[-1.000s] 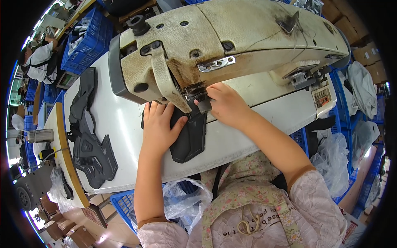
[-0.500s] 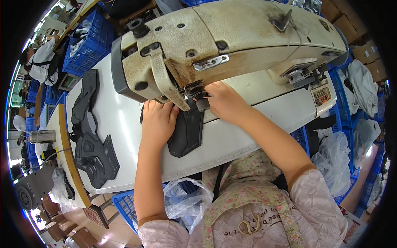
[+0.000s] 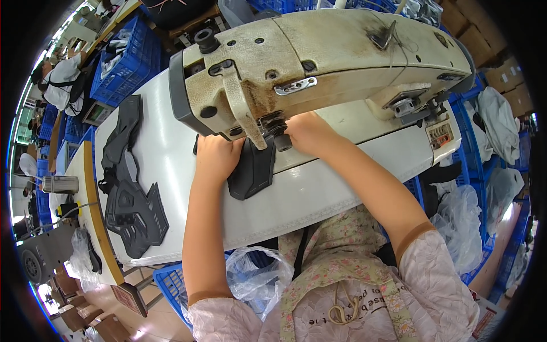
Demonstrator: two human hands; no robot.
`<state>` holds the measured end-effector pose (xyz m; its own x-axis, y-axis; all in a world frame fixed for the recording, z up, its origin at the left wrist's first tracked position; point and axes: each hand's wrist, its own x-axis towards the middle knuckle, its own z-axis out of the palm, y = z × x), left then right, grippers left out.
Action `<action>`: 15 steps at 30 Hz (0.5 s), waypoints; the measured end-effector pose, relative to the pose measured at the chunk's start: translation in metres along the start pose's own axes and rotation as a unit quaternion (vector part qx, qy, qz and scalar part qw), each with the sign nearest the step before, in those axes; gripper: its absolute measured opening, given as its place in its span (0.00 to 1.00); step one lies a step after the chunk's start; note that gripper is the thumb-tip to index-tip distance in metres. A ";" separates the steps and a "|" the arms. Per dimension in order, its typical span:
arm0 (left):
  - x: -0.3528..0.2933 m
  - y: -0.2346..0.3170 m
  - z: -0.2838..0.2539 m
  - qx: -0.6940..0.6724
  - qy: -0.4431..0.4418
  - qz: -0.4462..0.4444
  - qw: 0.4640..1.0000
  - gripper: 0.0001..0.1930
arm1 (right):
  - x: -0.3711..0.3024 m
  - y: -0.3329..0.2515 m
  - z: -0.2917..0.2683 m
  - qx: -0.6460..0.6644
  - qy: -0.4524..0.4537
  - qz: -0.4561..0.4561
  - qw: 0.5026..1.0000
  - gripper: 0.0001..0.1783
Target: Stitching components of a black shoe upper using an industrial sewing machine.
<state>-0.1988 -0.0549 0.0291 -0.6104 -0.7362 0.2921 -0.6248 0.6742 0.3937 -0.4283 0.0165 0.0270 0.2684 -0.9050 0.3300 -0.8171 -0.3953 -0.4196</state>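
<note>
A black molded, padded piece [image 3: 252,172] lies on the white bed of a worn cream sewing machine [image 3: 336,54], its far end under the needle area. My left hand [image 3: 217,158] is closed on the left edge of this piece, thumb against it and fingertips partly hidden by the machine head. Right of the presser area, my right hand [image 3: 310,134] curls inward close to the piece's far end. Its fingertips are covered by the machine, so what they grip does not show.
More black molded pieces [image 3: 134,214] lie along the table's left side. A blue crate [image 3: 126,62] stands at the far left. Clear plastic bags [image 3: 458,228] hang at the right, and another plastic bag [image 3: 259,279] sits in a blue basket [image 3: 171,288] below the table edge.
The black piece has slid away from me, farther under the machine head, with my left hand still on it. The view has shifted slightly.
</note>
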 end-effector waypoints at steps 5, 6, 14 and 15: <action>0.005 -0.005 0.003 0.050 0.061 0.066 0.995 0.06 | 0.005 -0.005 -0.004 0.008 -0.022 0.057 0.998 0.06; 0.007 -0.005 0.003 0.049 0.060 0.069 0.995 0.05 | 0.006 -0.005 -0.004 0.014 -0.022 0.061 0.998 0.05; -0.001 -0.003 0.006 0.028 0.078 0.038 0.996 0.06 | 0.006 -0.007 -0.002 0.024 -0.033 0.068 0.997 0.05; -0.002 0.011 0.004 0.064 0.076 -0.019 0.995 0.07 | 0.003 -0.004 -0.001 0.029 -0.019 0.067 0.997 0.06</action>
<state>-0.2069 -0.0456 0.0296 -0.5107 -0.7544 0.4124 -0.7085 0.6410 0.2951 -0.4241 0.0153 0.0303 0.1787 -0.9550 0.2366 -0.8159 -0.2783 -0.5069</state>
